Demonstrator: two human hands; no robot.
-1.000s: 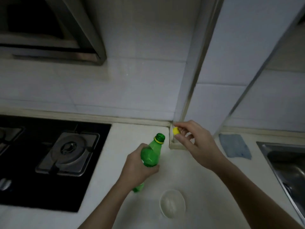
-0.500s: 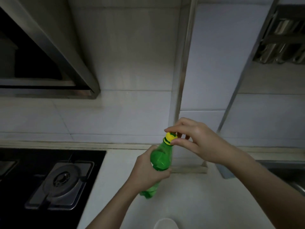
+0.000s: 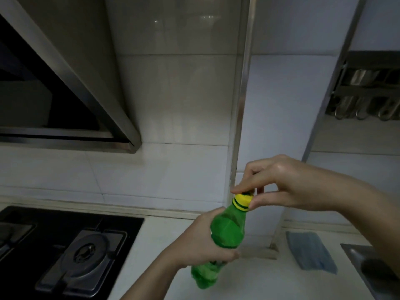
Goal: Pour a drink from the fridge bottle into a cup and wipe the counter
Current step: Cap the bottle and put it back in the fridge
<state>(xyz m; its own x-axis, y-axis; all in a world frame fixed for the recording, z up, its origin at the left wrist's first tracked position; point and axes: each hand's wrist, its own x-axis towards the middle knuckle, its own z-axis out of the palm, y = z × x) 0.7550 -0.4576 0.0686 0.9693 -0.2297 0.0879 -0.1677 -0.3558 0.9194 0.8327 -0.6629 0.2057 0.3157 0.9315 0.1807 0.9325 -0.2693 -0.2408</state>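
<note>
A green plastic bottle point(image 3: 227, 230) is held tilted above the white counter point(image 3: 173, 234), its neck pointing up and to the right. My left hand point(image 3: 201, 241) grips the bottle's middle. My right hand point(image 3: 279, 182) pinches the yellow cap point(image 3: 242, 200), which sits on the bottle's neck. A folded blue cloth point(image 3: 309, 250) lies on the counter to the right, beside the sink. The cup is out of view.
A black gas hob point(image 3: 65, 252) with a burner takes up the counter's left side, under a steel extractor hood point(image 3: 65, 94). A steel sink point(image 3: 372, 267) sits at the right edge. A tiled pillar point(image 3: 277, 126) stands behind the bottle, and a utensil rack point(image 3: 368, 92) hangs at upper right.
My right hand brought the yellow cap from beside the open neck onto the bottle's mouth. The bottle rose and the view tilted up, so the cup left the frame.
</note>
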